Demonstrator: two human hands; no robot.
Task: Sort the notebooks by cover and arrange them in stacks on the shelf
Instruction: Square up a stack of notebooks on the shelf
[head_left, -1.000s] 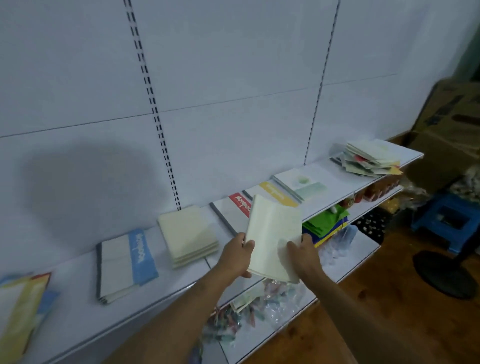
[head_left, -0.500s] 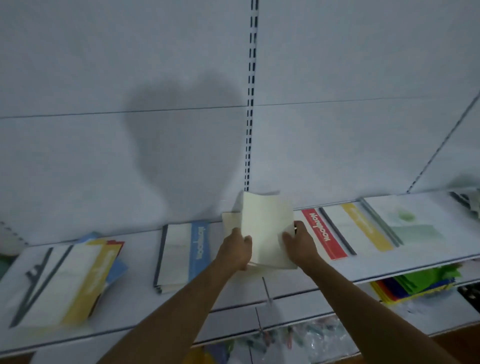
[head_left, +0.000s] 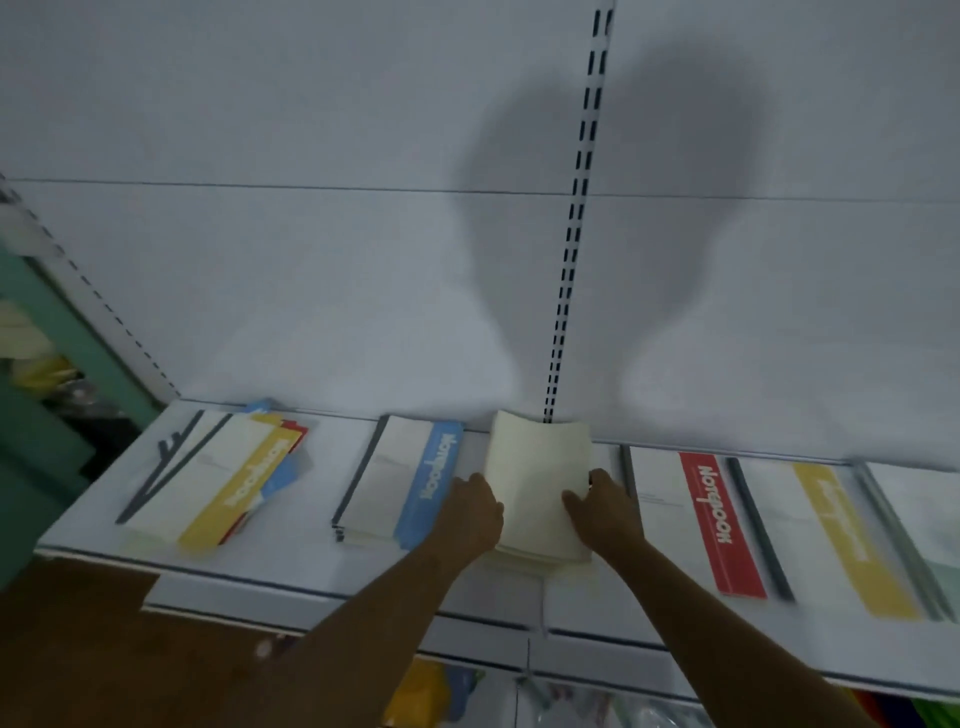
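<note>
From the head camera, a plain cream notebook (head_left: 537, 483), matte and unprinted with its far edge curling up slightly, lies on top of a cream stack (head_left: 540, 564) at the middle of the white shelf (head_left: 322, 577). The left hand (head_left: 470, 512) grips its left edge and the right hand (head_left: 602, 506) its right edge, fingers curled over the cover. To the left lies a blue-banded notebook stack (head_left: 400, 488) and beyond it a yellow-banded pile (head_left: 218, 483); to the right a red-banded notebook (head_left: 691, 519) lies flat. Edges are motion-blurred.

Cream notebook (head_left: 537, 483) – matt paper, shelf (head_left: 322, 566) – smooth white painted metal, blue-band notebook (head_left: 400, 488) w/ slightly glossy cover
</note>
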